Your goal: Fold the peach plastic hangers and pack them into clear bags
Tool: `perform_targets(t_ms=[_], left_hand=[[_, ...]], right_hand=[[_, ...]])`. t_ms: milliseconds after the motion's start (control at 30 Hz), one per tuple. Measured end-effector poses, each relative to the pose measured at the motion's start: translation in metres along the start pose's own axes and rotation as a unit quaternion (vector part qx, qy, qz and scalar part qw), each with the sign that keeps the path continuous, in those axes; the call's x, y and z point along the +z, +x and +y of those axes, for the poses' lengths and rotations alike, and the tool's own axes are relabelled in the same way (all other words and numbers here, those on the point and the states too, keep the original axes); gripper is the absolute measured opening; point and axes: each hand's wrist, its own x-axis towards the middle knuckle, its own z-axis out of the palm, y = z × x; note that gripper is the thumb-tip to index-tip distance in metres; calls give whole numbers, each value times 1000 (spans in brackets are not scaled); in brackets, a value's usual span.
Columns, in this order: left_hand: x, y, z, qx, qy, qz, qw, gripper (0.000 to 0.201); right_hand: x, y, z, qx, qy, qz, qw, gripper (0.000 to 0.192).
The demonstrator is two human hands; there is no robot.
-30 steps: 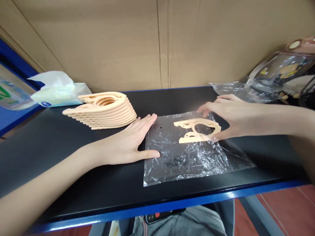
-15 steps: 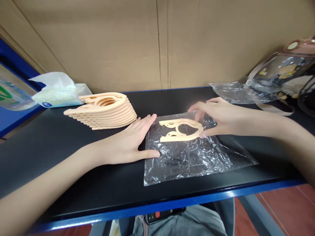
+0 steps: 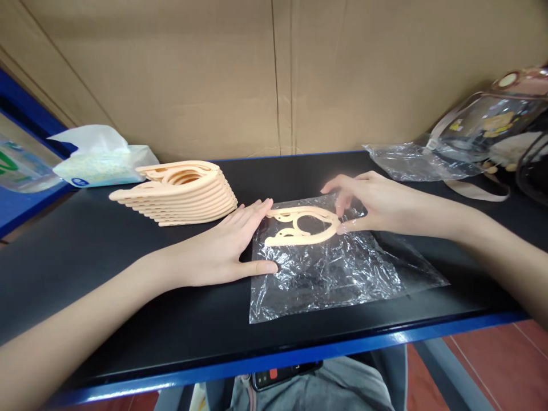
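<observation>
R hand (image 3: 377,201) pinches the peach plastic cutout (image 3: 299,224), which I see slid left across the clear plastic bag (image 3: 338,274) toward flat, open L hand (image 3: 226,248) pinning the bag edge.

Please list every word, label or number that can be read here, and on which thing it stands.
None can be read.
Tissue pack: a blue mark, too small to read.
Clear pouch: small stickers, blurred.
Plastic at the left edge: green print, cut off.

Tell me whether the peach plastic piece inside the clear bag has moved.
Yes. The peach plastic piece has slid left inside the clear bag, toward the left hand and the stack.
</observation>
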Motion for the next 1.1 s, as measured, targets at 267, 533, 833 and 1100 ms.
perform_targets(t_ms=[267, 533, 833, 1100], left_hand=[[-1, -1, 1, -11, 0, -17, 1000, 102], [-1, 0, 1, -5, 0, -13, 1000, 102], [0, -1, 1, 24, 24, 17, 999, 97], [-46, -11, 1, 128, 185, 293, 929, 67]], right_hand=[[1, 1, -2, -8, -8, 6, 1000, 57], [4, 3, -5, -9, -27, 18, 999, 57], [0, 2, -4, -7, -38, 12, 999, 57], [-20, -4, 7, 21, -74, 33, 996, 42]])
